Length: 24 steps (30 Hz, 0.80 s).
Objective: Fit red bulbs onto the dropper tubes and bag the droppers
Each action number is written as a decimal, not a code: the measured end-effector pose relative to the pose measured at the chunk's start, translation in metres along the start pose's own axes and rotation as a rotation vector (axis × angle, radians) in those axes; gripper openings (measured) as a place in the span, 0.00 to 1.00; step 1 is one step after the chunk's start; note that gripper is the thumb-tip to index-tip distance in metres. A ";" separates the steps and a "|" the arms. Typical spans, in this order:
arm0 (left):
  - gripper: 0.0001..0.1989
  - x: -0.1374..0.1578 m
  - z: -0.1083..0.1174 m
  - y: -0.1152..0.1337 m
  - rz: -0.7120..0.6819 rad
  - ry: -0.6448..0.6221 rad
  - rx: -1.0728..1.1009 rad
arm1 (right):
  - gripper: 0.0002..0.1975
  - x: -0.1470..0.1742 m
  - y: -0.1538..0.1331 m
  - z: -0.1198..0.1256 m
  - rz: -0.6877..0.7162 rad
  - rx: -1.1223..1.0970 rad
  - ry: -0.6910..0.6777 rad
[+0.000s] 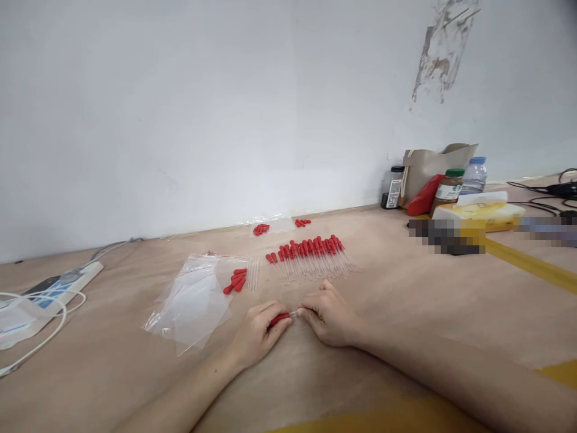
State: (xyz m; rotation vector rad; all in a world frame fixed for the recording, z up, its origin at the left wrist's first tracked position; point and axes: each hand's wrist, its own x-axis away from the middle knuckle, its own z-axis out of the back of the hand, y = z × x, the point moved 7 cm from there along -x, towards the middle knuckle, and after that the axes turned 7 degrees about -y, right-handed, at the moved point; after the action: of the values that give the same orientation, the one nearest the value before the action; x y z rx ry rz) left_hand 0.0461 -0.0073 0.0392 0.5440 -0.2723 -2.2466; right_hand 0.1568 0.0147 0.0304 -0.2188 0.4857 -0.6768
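Brown table (396,282), left hand (260,332) pinching red bulb (280,318)

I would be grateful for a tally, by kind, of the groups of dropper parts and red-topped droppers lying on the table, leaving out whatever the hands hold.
Piles of loose red bulbs: 3 (front pile, back left pile, back right pile)
Bunches of loose clear tubes: 1
Rows of red-topped droppers: 1
Total: 5 groups
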 end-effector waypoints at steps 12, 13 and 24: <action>0.12 0.003 0.037 -0.028 0.022 0.166 -0.235 | 0.09 -0.001 -0.002 0.019 -0.118 0.100 -0.082; 0.14 0.006 0.045 -0.042 0.140 0.213 -0.263 | 0.09 -0.003 0.006 0.021 -0.184 0.047 -0.076; 0.11 0.031 0.072 -0.117 0.605 0.225 -0.259 | 0.13 -0.091 0.057 0.003 -0.672 0.038 0.066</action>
State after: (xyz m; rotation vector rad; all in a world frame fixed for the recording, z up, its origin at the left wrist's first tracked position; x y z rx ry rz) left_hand -0.0826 0.0484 0.0514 0.4888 -0.0191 -1.5882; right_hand 0.1278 0.1166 0.0455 -0.3287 0.4610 -1.3509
